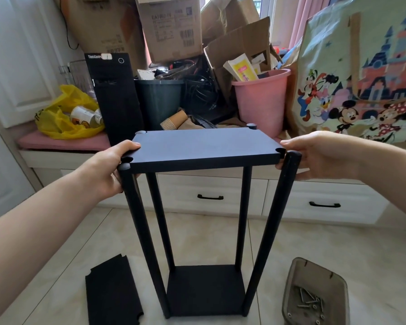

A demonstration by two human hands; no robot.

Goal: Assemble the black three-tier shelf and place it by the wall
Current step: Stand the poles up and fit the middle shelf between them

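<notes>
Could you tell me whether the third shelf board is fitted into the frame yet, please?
Not yet. The spare board lies flat on the floor tiles, left of the frame, which holds only a top and bottom panel.

both hands (pixel 113 167) gripping top board (pixel 204 146), four poles (pixel 267 233)

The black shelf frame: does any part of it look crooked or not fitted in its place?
Yes. The near right black round pole leans outward, and its top stands outside the corner notch of the black rectangular top board, beside the right hand. The other three corners look seated.
</notes>
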